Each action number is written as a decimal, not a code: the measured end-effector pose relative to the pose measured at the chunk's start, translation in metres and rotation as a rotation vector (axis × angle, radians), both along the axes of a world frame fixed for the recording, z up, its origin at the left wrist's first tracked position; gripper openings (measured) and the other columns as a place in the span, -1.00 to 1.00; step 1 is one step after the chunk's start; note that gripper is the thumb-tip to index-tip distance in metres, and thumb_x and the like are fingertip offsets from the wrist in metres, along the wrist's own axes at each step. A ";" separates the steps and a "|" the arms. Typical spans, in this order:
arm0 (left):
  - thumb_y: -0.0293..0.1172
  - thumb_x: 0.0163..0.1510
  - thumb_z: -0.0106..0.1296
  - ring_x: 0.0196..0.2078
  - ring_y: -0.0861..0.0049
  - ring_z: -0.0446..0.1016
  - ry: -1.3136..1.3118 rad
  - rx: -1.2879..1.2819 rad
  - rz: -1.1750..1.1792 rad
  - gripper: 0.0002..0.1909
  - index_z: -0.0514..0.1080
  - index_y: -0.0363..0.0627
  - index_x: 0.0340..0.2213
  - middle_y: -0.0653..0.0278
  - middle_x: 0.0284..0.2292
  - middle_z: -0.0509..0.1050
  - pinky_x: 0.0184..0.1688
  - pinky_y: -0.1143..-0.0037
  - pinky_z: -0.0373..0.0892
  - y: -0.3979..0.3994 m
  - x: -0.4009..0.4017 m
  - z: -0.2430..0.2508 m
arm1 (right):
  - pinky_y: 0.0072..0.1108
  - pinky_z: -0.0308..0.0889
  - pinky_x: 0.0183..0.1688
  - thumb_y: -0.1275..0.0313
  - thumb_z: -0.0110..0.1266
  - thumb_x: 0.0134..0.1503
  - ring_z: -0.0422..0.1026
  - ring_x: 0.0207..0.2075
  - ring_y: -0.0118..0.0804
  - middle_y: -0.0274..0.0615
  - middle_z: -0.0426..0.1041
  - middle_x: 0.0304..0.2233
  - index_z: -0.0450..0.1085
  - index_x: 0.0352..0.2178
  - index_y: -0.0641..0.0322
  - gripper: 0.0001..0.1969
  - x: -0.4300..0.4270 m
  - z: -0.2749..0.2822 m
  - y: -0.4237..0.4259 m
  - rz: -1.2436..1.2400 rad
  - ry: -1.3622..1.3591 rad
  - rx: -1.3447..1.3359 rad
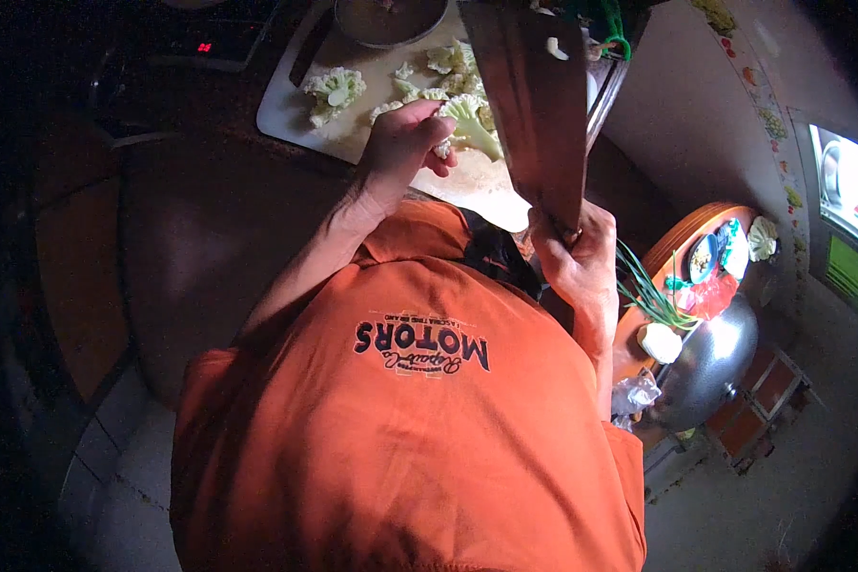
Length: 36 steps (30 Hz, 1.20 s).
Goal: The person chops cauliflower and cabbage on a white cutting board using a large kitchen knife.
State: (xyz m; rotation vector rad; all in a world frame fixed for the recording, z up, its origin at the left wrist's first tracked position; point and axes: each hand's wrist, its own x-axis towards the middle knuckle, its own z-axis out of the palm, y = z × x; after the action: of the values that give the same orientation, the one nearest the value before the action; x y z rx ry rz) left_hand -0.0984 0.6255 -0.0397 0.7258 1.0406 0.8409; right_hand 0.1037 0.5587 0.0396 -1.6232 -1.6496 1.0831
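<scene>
My right hand is closed round the handle of a cleaver, whose broad blade is raised over the right part of a pale cutting board. A small bit of cauliflower clings to the blade. My left hand is over the board with its fingers curled round a small cauliflower floret. Just beside it lies a larger cut floret. More cauliflower pieces are heaped behind, partly hidden by the blade. One separate floret sits at the board's left.
A dark bowl stands at the board's far edge. At the right, a round wooden table holds green onions, a white vegetable, plastic bags and a small bowl. A large dark lid is beside them.
</scene>
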 end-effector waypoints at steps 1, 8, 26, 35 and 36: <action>-0.20 0.01 -0.02 -0.52 0.62 0.43 0.000 0.000 0.000 -0.53 0.33 -0.37 -0.15 0.30 -0.51 0.40 -0.50 0.61 0.37 -0.001 0.001 0.002 | -0.47 0.17 -0.54 0.60 0.02 -0.14 0.19 -0.66 -0.10 -0.03 0.19 -0.69 0.21 -0.62 0.39 -0.88 -0.001 0.000 0.001 0.015 -0.013 -0.005; -0.24 0.01 0.02 -0.51 0.60 0.45 -0.018 0.008 0.003 -0.53 0.32 -0.40 -0.13 0.32 -0.48 0.39 -0.48 0.61 0.39 -0.003 0.003 0.003 | -0.50 0.19 -0.53 0.59 0.01 -0.13 0.21 -0.67 -0.17 -0.04 0.22 -0.69 0.27 -0.57 0.39 -0.93 -0.001 -0.005 0.003 0.010 -0.011 -0.082; -0.24 0.03 -0.05 -0.52 0.55 0.46 0.090 0.041 -0.040 -0.46 0.26 -0.43 -0.04 0.32 -0.50 0.36 -0.44 0.55 0.44 0.005 0.000 -0.002 | -0.43 0.19 -0.51 0.58 -0.02 -0.15 0.22 -0.64 -0.06 0.01 0.24 -0.67 0.26 -0.58 0.39 -0.93 -0.003 -0.005 0.004 0.030 -0.049 -0.159; -0.34 0.06 -0.10 -0.53 0.52 0.47 0.093 -0.008 0.015 -0.55 0.28 -0.42 -0.07 0.18 -0.53 0.44 -0.45 0.55 0.42 -0.010 0.011 0.010 | -0.63 0.08 -0.55 0.59 -0.01 -0.03 0.11 -0.61 -0.54 -0.29 0.18 -0.70 0.30 -0.53 0.37 -0.96 -0.013 0.004 -0.002 -0.024 0.049 -0.041; -0.33 0.06 -0.11 -0.53 0.53 0.47 0.138 0.033 -0.019 -0.56 0.28 -0.40 -0.07 0.18 -0.52 0.44 -0.45 0.55 0.42 -0.015 0.013 0.017 | -0.62 0.11 -0.53 0.60 -0.02 -0.03 0.13 -0.60 -0.52 -0.26 0.22 -0.69 0.33 -0.49 0.37 -0.97 -0.020 0.001 0.002 -0.039 0.048 -0.045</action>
State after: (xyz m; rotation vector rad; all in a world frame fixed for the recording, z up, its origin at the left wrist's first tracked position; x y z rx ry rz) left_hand -0.0849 0.6108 -0.0231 0.8299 1.1436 0.8018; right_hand 0.0838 0.5608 0.0406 -1.6384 -1.5664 1.1382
